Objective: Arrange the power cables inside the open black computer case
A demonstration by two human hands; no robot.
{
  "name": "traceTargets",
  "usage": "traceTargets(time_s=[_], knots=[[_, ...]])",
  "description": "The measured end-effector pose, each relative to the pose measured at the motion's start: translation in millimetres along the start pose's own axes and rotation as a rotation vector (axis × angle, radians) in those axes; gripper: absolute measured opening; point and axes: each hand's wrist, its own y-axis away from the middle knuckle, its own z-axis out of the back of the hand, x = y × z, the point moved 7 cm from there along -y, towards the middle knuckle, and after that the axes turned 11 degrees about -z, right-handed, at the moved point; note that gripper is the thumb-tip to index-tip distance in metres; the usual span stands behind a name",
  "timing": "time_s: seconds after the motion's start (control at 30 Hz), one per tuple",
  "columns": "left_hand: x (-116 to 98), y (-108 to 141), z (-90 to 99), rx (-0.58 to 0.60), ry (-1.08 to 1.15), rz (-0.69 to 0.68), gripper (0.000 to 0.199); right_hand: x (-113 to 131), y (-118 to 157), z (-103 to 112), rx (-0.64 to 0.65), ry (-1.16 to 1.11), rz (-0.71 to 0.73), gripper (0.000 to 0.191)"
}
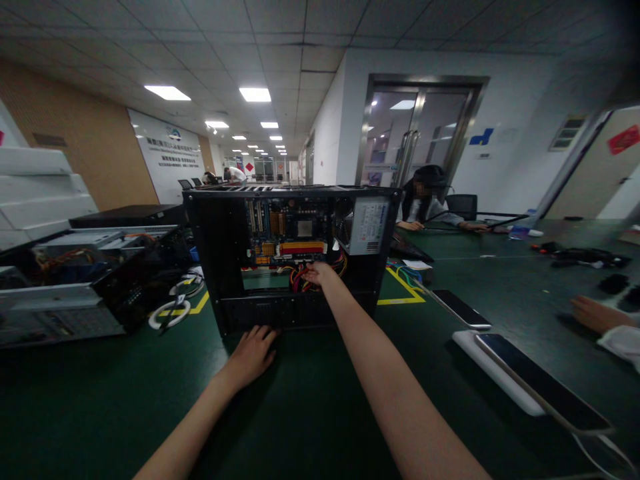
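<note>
An open black computer case (295,312) stands in front of me, its inside facing me. In it I see a motherboard (305,229) with red and yellow memory slots (303,249) and, at the upper right, a power supply (369,225). My right hand (319,272) reaches inside below the board, its fingers closed on a bundle of coloured power cables (299,281); the fingertips are partly lost among the wires. At the case's lower front edge, my left hand (254,355) lies palm down on the green table, fingers spread and holding nothing.
Another opened computer case (60,310) lies at left, beside a coiled white cable (170,315). On the right are a phone (545,380) on a white box (493,370), another phone (460,309), and a co-worker's hand (597,315). Another person (427,197) sits behind.
</note>
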Motion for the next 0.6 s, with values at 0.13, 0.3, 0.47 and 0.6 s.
traceTargets(time_s=[0.13,0.3,0.47,0.6], knots=[[0.8,-0.1,-0.4,-0.014,0.002,-0.003,0.041,0.4,-0.4,0.5,-0.001,0.01,-0.007,0.012],[-0.1,-0.7,-0.1,-0.002,0.0,-0.005,0.04,-0.7,0.4,1.6,-0.004,0.003,-0.018,0.013],[-2.6,-0.2,2.3,0.003,-0.005,-0.012,0.04,0.3,1.4,-0.1,0.029,-0.011,-0.001,0.015],[-1.9,0.1,1.9,-0.005,-0.003,-0.01,0.04,0.1,2.1,-2.3,0.058,0.014,-0.005,0.012]])
